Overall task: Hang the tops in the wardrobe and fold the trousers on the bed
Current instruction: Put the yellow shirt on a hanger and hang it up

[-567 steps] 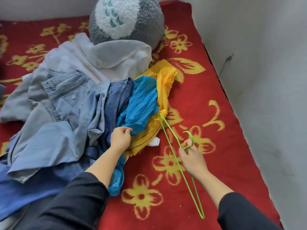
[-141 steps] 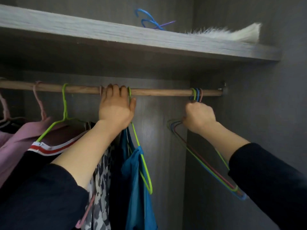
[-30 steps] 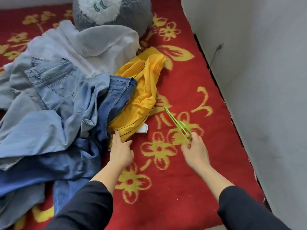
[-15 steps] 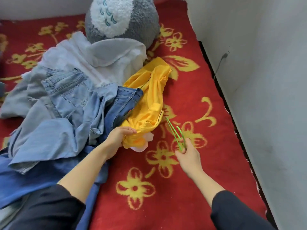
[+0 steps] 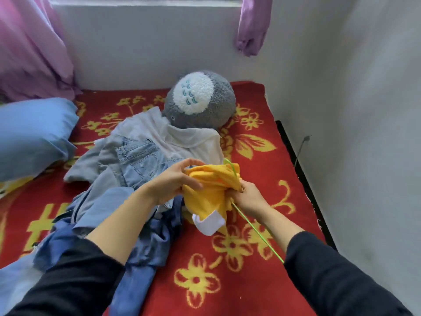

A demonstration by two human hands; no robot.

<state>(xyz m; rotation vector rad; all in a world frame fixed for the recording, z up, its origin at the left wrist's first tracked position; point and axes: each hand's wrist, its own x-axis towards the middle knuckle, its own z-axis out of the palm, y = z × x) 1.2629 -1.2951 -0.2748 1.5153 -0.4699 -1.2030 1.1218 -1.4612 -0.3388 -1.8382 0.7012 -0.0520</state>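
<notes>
A bunched yellow top (image 5: 210,190) with a white cuff is lifted above the red flowered bed (image 5: 255,265). My left hand (image 5: 175,181) grips its left side with curled fingers. My right hand (image 5: 249,198) holds a thin green wire hanger (image 5: 257,233) together with the top's right side; the hanger's upper part runs across the yellow cloth. Left of the top lies a pile of light and dark blue jeans (image 5: 136,160) and a white top (image 5: 184,140).
A grey and white plush toy (image 5: 200,99) sits behind the pile. At the left lies a blue pillow (image 5: 34,133), with pink curtains (image 5: 29,49) above it. The white wall (image 5: 353,133) runs close along the bed's right edge.
Both hands have lifted the yellow top off the pile and bunched it up. The right hand has brought the green hanger against it. The view has tilted upward.
</notes>
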